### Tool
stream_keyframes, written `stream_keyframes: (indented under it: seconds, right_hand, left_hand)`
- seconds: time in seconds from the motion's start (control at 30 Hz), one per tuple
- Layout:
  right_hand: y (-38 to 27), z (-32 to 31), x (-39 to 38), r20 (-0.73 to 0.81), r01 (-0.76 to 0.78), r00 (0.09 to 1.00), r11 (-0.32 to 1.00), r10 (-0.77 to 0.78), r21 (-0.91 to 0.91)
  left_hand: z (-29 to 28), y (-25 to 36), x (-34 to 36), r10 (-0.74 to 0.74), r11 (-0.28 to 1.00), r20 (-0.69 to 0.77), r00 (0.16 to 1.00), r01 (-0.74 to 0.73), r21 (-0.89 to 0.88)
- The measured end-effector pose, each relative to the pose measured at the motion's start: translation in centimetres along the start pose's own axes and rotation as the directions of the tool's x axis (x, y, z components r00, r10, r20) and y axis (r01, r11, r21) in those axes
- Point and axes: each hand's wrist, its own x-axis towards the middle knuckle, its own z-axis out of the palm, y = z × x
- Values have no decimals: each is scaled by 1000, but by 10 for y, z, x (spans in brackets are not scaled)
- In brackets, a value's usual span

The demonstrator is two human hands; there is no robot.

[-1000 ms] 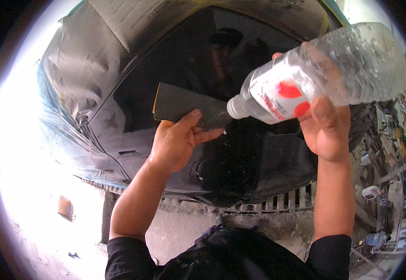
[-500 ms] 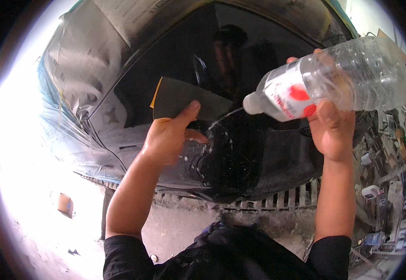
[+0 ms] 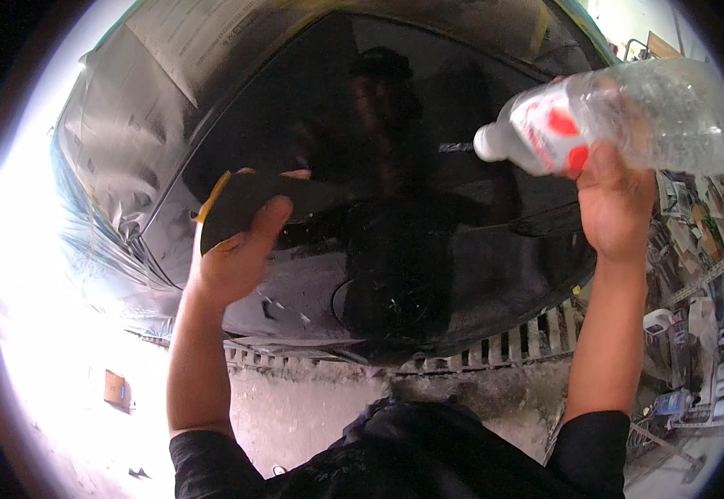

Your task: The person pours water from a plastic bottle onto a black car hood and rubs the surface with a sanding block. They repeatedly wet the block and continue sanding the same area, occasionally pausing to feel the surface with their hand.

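Between the thumb and fingers of my left hand (image 3: 237,270) is a sheet of sandpaper (image 3: 236,200), dark grey with a yellow edge showing. It is over the left part of a glossy black car panel (image 3: 478,258), which mirrors my head and arms. My right hand (image 3: 615,212) grips a clear plastic bottle (image 3: 669,112) with a white and red label, tilted so its white cap points left. A short stream of water (image 3: 456,148) comes from the cap. Wet drops and streaks lie on the lower panel.
Masking paper (image 3: 142,91) and bluish plastic sheeting (image 3: 71,237) cover the surroundings of the panel. Below its near edge runs a slatted strip (image 3: 503,348). Assorted tools and containers (image 3: 703,229) crowd the right side. On the floor at left is a cardboard box (image 3: 115,387).
My left hand has moved left and nearer with the sandpaper. My right hand has shifted the bottle right and slightly away; the water now lands farther up the panel.
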Motion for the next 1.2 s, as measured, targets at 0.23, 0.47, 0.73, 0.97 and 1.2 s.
stream_keyframes:
  seconds: [0.23, 0.47, 0.73, 0.97, 1.2]
  right_hand:
    - [0, -32, 0, 22, -26, 999, 999, 26, -39]
    - [20, 0, 27, 23, 106, 994, 989, -109, 101]
    - [28, 25, 21, -56, 107, 993, 990, -102, 89]
    - [7, 15, 32, -31, -17, 999, 999, 18, 28]
    - [-3, -9, 10, -2, -31, 1000, 999, 31, 23]
  left_hand:
    - [-30, 4, -8, -167, 974, -107, 980, 181, 135]
    - [-39, -14, -10, -163, 978, -149, 975, 180, 110]
    - [-38, -7, 7, -78, 993, 54, 995, 73, 88]
    - [-7, -4, 29, -168, 772, -31, 985, 111, -626]
    - [37, 8, 45, -250, 531, 50, 967, 180, -828]
